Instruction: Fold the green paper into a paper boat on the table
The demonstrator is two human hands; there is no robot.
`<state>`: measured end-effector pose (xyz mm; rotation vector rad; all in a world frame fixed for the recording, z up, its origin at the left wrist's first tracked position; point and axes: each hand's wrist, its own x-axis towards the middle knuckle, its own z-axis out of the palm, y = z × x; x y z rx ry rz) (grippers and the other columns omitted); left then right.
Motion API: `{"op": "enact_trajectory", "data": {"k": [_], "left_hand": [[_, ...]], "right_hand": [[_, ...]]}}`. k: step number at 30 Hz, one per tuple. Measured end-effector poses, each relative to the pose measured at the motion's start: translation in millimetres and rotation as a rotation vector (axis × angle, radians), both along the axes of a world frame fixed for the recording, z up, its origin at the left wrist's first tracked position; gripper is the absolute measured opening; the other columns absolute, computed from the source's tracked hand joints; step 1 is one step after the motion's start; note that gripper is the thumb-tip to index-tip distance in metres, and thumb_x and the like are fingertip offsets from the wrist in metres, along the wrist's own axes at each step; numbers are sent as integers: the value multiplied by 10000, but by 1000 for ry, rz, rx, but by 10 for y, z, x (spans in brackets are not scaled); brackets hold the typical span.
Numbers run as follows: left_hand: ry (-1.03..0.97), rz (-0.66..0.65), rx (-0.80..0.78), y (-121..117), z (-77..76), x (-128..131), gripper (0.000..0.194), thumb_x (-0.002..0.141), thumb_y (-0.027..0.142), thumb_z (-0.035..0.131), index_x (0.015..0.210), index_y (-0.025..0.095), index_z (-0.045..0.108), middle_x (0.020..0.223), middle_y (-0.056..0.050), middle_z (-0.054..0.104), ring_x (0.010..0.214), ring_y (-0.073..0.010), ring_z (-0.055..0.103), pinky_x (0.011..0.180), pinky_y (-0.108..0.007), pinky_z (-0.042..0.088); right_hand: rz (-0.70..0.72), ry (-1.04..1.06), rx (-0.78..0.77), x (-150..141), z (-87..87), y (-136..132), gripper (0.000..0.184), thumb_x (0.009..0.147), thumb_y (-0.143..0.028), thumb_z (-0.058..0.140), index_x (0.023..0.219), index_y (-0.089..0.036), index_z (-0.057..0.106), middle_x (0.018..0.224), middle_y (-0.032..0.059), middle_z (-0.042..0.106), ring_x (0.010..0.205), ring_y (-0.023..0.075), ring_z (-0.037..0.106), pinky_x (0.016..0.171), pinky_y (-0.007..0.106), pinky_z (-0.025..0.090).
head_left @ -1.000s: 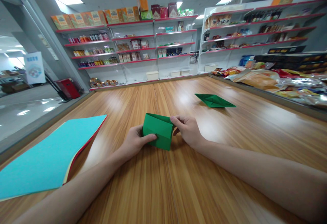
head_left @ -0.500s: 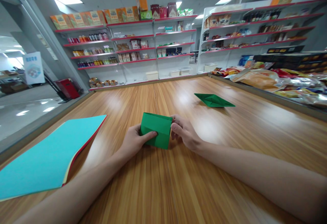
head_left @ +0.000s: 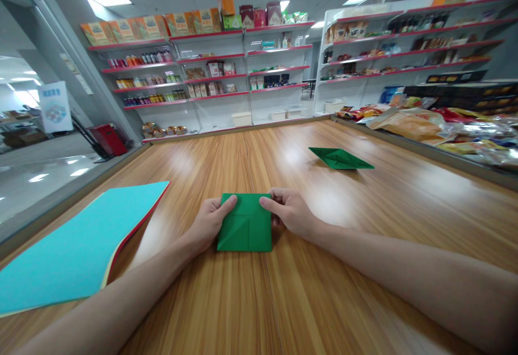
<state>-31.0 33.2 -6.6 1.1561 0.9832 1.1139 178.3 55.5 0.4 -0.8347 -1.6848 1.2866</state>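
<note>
A folded green paper (head_left: 245, 228), roughly square with crease lines across its face, is held between my two hands just over the table. My left hand (head_left: 209, 220) pinches its upper left corner, thumb in front and fingers behind. At the upper right corner my right hand (head_left: 292, 212) grips it the same way, the thumb lying on the front. The fingers behind the paper are partly hidden. Farther off to the right, a second green folded paper piece (head_left: 340, 158), pointed at both ends, rests on the table.
On the left of the wooden table (head_left: 251, 301) lies a stack of coloured paper (head_left: 87, 241), turquoise on top with red below. Packaged snacks (head_left: 416, 125) are piled beyond the right edge. Stocked shelves (head_left: 210, 77) stand behind, and a red hand cart (head_left: 108, 139) is at left.
The green paper has been turned to face me squarely and brought slightly lower. My left thumb has moved from its middle to the upper left corner; my right thumb now presses its front.
</note>
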Motion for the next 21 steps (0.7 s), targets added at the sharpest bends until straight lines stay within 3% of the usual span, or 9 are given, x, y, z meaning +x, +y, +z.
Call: {"op": "enact_trajectory", "data": {"k": [5,12,17,19,21], "left_hand": [[-21,5,12,2,-19,9,389,804,480,653,732,98,677,705,-76,689,605,-144,619,577,-232,498],[47,-205,-76,-40,22,-5,389,763,348,732,1048,92,671,999,-153,696,847,-241,679,664,-311,574],[3,-219,-72,-44,-12,-31,349,767,327,728,1000,73,678,900,-145,707,758,-221,684,594,-286,575],[-35,-136,-50,-35,-18,-19,322,753,318,741,941,64,685,838,-130,707,704,-201,675,573,-271,566],[-115,30,-15,-15,-10,2,290,749,315,744,896,72,684,830,-112,708,699,-184,672,593,-264,566]], "right_hand": [[63,-35,-107,14,-31,32,447,817,-552,564,649,-138,542,477,-17,508,393,83,488,346,174,346],[-170,146,-87,33,-60,68,444,791,-518,616,587,-140,508,443,-23,481,377,63,441,336,166,287],[58,159,-184,105,-73,162,412,767,-496,640,608,-134,523,463,-24,493,373,68,454,323,166,277],[175,106,-196,135,-81,201,420,752,-507,652,624,-117,563,478,-5,532,363,67,456,320,168,283],[191,91,-198,143,-88,220,442,745,-521,658,634,-97,598,511,23,580,361,59,461,322,165,289]]}}
